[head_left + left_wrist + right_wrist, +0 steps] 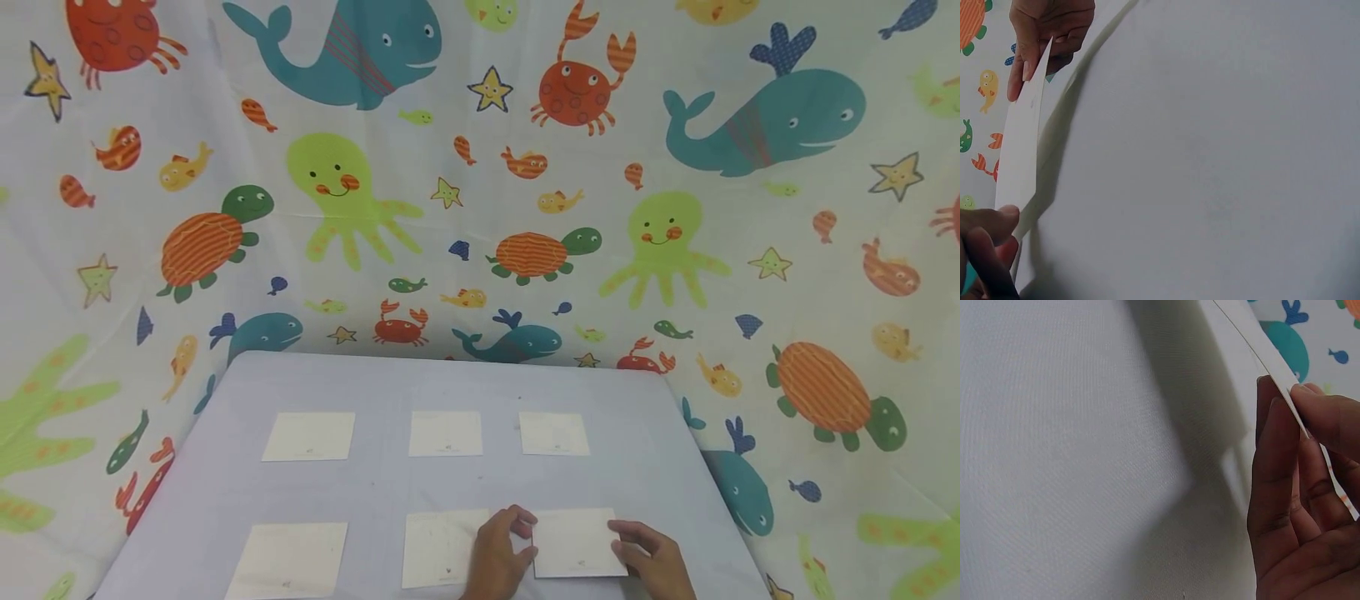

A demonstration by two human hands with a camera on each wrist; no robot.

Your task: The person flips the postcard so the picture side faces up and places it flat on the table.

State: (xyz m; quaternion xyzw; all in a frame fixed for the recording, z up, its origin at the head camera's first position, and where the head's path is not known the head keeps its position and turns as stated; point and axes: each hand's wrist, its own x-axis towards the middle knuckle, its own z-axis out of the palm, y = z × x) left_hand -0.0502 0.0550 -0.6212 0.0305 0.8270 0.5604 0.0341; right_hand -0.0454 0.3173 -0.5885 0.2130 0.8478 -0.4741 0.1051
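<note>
**Both hands (504,550) grip a white card (577,542) above the table (630,483)**

The left hand pinches the card's left edge between thumb and fingers, while the right hand (654,558) pinches the opposite edge the same way. Both wrist views show the card raised off the pale tabletop, with a shadow beneath it. In the head view it appears at the near right of the table, and a small mark shows near its lower edge.

Five more cards lie flat. The far row has a left card (309,436), a middle card (446,433) and a right card (554,433), well apart from one another. Nearer the person are a corner card (287,560) at the left and a neighbouring card (438,546), partly hidden by the left hand. Behind the table hangs a curtain (465,325) printed with whales, crabs, turtles and octopuses.
</note>
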